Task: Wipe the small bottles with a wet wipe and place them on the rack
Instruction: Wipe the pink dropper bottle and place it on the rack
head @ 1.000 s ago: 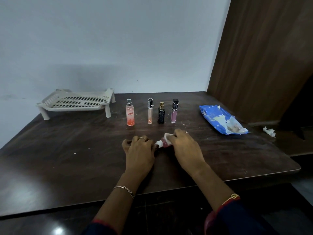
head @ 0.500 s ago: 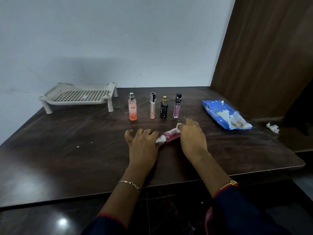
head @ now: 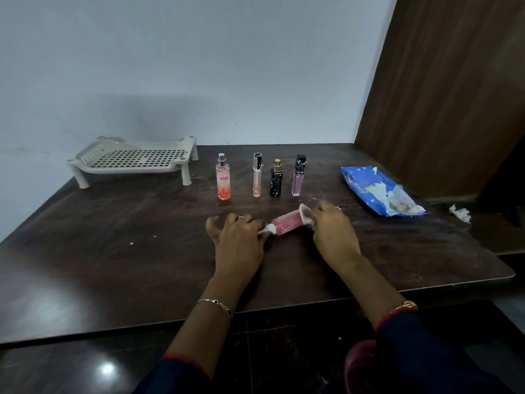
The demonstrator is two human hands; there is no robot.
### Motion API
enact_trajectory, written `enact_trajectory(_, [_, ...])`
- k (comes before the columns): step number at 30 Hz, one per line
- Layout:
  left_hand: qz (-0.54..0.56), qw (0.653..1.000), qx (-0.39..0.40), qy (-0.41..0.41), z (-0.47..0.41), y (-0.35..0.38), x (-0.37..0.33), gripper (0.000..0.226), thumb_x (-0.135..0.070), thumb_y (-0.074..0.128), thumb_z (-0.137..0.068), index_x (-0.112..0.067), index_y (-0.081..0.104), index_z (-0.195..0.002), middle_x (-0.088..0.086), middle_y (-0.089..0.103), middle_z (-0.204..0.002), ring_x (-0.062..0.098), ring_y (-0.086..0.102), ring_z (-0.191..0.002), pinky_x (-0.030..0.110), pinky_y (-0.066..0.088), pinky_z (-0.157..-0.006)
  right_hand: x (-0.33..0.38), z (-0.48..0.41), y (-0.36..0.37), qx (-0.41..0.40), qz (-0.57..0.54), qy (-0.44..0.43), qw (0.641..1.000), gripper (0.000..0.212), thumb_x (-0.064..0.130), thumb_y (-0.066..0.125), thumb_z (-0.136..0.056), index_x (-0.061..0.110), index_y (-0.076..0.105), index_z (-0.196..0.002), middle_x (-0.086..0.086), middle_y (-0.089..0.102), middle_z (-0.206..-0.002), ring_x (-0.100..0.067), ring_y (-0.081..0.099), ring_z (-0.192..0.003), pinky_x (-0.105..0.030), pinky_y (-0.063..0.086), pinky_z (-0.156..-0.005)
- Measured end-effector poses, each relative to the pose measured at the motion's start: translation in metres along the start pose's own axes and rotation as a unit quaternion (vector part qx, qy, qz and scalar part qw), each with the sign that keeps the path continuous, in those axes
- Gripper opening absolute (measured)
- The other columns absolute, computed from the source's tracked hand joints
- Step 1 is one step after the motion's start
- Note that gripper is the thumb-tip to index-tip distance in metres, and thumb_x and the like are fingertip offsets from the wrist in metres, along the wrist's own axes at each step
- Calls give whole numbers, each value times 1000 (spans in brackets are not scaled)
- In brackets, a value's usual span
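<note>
1. Hiding most of the grip from me, the back of my left hand (head: 238,237) covers the white cap end of the pink bottle (head: 287,223). My right hand (head: 332,231) covers its other end, so only the middle of the bottle shows.
2. My sleeves are cut off at the lower edge, and the print on the bottles is too small to read, except for part of a word on the leftmost one.
3. The dark wooden table (head: 113,251) is scuffed and glossy, with a pale wall behind it and a brown wood panel (head: 454,95) to the right.
4. Far left stands the grey slotted rack (head: 133,160) with nothing on it. Next, upright in a row, come an orange spray bottle (head: 223,180), a clear slim tube (head: 257,177), a black bottle (head: 276,180) and a purple tube (head: 298,177). Further right lie a blue wipe pack (head: 380,191) and a crumpled scrap (head: 460,213).
5. My left hand is palm down with its outer fingers splayed on the table, and it holds the bottle's cap end.
6. The bottle lies tilted just above the table between my hands, in front of the row.
7. My right hand curls tightly round the wet wipe (head: 305,214) — bunched against the bottle's base.
</note>
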State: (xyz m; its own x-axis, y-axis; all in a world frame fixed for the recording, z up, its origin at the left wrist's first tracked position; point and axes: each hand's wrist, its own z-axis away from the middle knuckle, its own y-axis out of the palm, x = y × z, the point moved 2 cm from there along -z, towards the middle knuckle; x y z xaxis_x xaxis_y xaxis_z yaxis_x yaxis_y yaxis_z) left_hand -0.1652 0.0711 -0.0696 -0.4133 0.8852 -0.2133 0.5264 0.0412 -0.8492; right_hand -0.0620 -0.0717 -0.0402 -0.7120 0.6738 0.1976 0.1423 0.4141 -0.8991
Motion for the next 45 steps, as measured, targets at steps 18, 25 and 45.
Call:
enact_trajectory(18, [46,999,7,-21,0,2,4,27,-47,48,-90,-35,66,-106,-13,64,-102,12,50,-107,45,7,-101,8,-3,0,-15,-12,17,1000,33,0,50,-86,13,66,-112,-8,57,-107,-27,58,-96,-35,47,-82])
enact_trajectory(25, [36,999,-10,11,0,-2,-1,24,-47,56,-85,-31,65,-101,-10,66,-98,13,53,-102,43,3,-101,27,-3,-3,-23,16,29,999,22,2,48,-89,9,64,-102,-9,54,-108,-27,56,-97,-35,47,-78])
enact_trajectory(45, [50,998,23,-19,-4,3,2,26,-47,50,-89,-31,65,-102,-11,61,-104,14,46,-109,47,7,-102,30,-5,6,-3,9,-27,1000,26,7,44,-89,7,63,-107,-10,54,-106,-28,54,-96,-35,44,-75])
